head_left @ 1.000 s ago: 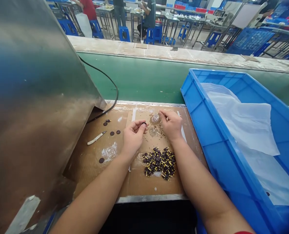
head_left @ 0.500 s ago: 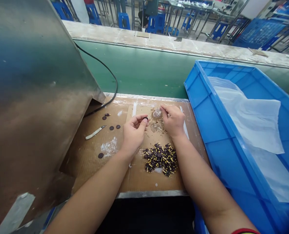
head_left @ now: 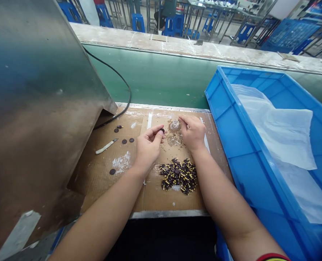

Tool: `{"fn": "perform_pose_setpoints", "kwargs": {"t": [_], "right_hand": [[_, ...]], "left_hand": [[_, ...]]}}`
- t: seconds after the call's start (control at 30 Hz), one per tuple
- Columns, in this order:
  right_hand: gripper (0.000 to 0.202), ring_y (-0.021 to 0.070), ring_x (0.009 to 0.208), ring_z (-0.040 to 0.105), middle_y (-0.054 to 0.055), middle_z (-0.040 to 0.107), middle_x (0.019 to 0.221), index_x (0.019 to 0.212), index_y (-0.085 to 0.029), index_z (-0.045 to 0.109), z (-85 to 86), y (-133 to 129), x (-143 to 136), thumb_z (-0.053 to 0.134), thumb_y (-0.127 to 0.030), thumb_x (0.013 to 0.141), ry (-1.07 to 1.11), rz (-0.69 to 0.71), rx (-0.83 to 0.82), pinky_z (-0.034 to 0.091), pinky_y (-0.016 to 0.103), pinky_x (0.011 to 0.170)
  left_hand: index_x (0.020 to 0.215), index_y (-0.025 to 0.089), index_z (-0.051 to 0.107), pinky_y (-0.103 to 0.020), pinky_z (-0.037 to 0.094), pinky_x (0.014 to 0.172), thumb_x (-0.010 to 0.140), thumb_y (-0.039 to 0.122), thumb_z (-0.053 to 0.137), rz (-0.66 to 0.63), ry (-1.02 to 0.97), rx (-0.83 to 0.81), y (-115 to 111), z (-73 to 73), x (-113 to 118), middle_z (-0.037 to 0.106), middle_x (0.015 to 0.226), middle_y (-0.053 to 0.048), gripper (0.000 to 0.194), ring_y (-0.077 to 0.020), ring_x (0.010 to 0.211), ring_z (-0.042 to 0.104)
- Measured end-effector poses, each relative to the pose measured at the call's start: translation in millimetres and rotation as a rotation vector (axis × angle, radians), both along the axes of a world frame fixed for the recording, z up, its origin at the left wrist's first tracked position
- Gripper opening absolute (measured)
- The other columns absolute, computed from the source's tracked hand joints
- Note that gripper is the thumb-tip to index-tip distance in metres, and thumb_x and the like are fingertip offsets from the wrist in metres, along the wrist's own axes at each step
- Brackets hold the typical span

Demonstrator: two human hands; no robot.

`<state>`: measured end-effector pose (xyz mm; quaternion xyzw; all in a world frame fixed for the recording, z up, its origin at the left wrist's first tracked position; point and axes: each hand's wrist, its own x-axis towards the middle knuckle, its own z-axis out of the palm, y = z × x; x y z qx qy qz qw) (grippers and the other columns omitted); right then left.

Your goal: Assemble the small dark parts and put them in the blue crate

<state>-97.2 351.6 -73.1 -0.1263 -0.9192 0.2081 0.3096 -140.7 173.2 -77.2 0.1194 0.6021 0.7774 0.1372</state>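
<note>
My left hand (head_left: 149,145) pinches a small dark disc (head_left: 162,131) between thumb and fingers, above the cardboard. To its right, my right hand (head_left: 192,132) is closed in a pinch beside a small clear lump or cup (head_left: 174,125); whatever its fingertips hold is too small to make out. Nearer my body lies a pile of small dark pieces with yellow ends (head_left: 178,175). Left of my left hand are several loose dark discs (head_left: 124,141) and a white-handled knife (head_left: 106,146).
The work surface is covered in cardboard (head_left: 95,188). A large metal housing (head_left: 41,108) stands on the left, with a black cable (head_left: 122,81) looping behind it. On the right is a blue crate (head_left: 231,134) containing white sheets (head_left: 283,134). A green belt (head_left: 163,78) runs across behind.
The dark disc in my left hand has tilted slightly, showing more of its face. My right hand has barely moved beside the clear lump.
</note>
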Motion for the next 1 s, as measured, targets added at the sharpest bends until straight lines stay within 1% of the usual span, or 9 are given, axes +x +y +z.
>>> {"fn": "perform_pose_setpoints", "kwargs": {"t": [0.3,0.43,0.5,0.57,0.67,0.73,0.77,0.87,1.0], "right_hand": [[0.033,0.0239,0.107,0.065,0.008,0.075,0.112,0.116,-0.022,0.073,-2.8,0,-2,0.043,-0.032,0.104,0.016,-0.001,-0.002,0.046,0.039,0.096],[0.030,0.0243,0.101,0.067,0.009,0.075,0.108,0.109,-0.019,0.074,2.6,6,3,0.047,-0.031,0.102,0.041,-0.077,-0.056,0.048,0.041,0.095],[0.027,0.0229,0.094,0.068,0.010,0.076,0.104,0.106,-0.018,0.074,9.8,4,11,0.051,-0.032,0.099,0.079,-0.118,-0.183,0.051,0.041,0.091],[0.024,0.0211,0.088,0.070,0.010,0.075,0.098,0.102,-0.018,0.072,17.6,-5,22,0.056,-0.035,0.096,0.135,-0.109,-0.418,0.056,0.039,0.085],[0.026,0.0198,0.082,0.073,0.008,0.074,0.093,0.101,-0.019,0.068,24.8,-26,37,0.064,-0.042,0.090,0.162,0.030,-0.887,0.061,0.035,0.073],[0.029,0.0193,0.082,0.074,0.006,0.074,0.093,0.100,-0.020,0.066,25.8,-42,42,0.069,-0.046,0.086,0.146,0.147,-1.147,0.063,0.034,0.072],[0.030,0.0189,0.083,0.074,0.005,0.073,0.092,0.099,-0.021,0.066,25.6,-48,42,0.072,-0.046,0.084,0.142,0.189,-1.237,0.064,0.034,0.074],[0.032,0.0178,0.085,0.074,0.003,0.073,0.089,0.096,-0.021,0.066,25.1,-59,39,0.077,-0.046,0.080,0.160,0.243,-1.375,0.065,0.035,0.082],[0.031,0.0172,0.089,0.073,0.003,0.072,0.090,0.091,-0.021,0.066,27.0,-62,38,0.080,-0.044,0.077,0.205,0.249,-1.411,0.064,0.037,0.088]], "left_hand": [[0.112,0.017,0.074,-0.025,0.057,0.073,0.085,0.029,0.074,0.007,0.012,-0.008,0,-0.4,0,0.073,0.096,-0.010,0.030,-0.0131,0.078,0.066],[0.113,0.016,0.074,-0.028,0.061,0.080,0.081,0.025,0.077,0.007,-0.040,0.014,1,2.5,1,0.074,0.097,-0.011,0.033,-0.0140,0.078,0.069],[0.112,0.014,0.074,-0.031,0.062,0.084,0.080,0.024,0.079,-0.004,-0.076,0.046,1,4.0,1,0.074,0.097,-0.012,0.034,-0.0158,0.081,0.071],[0.110,0.013,0.074,-0.031,0.063,0.084,0.078,0.024,0.081,-0.012,-0.096,0.065,1,4.9,2,0.074,0.097,-0.013,0.034,-0.0161,0.082,0.072],[0.106,0.011,0.074,-0.029,0.063,0.082,0.077,0.026,0.083,-0.023,-0.087,0.040,1,5.9,3,0.074,0.097,-0.014,0.034,-0.0156,0.079,0.072],[0.102,0.011,0.074,-0.029,0.063,0.082,0.076,0.027,0.083,-0.031,-0.055,0.011,0,7.4,4,0.074,0.095,-0.014,0.032,-0.0162,0.079,0.072],[0.100,0.011,0.073,-0.030,0.062,0.083,0.076,0.028,0.083,-0.033,-0.037,0.001,0,8.5,5,0.074,0.095,-0.013,0.031,-0.0167,0.079,0.073],[0.097,0.012,0.073,-0.032,0.061,0.088,0.076,0.028,0.084,-0.036,0.024,-0.023,-1,12.8,9,0.075,0.096,-0.012,0.028,-0.0185,0.085,0.073],[0.099,0.013,0.075,-0.030,0.060,0.090,0.078,0.029,0.082,-0.058,0.112,-0.093,-3,16.4,11,0.075,0.100,-0.012,0.027,-0.0182,0.091,0.073]]}}
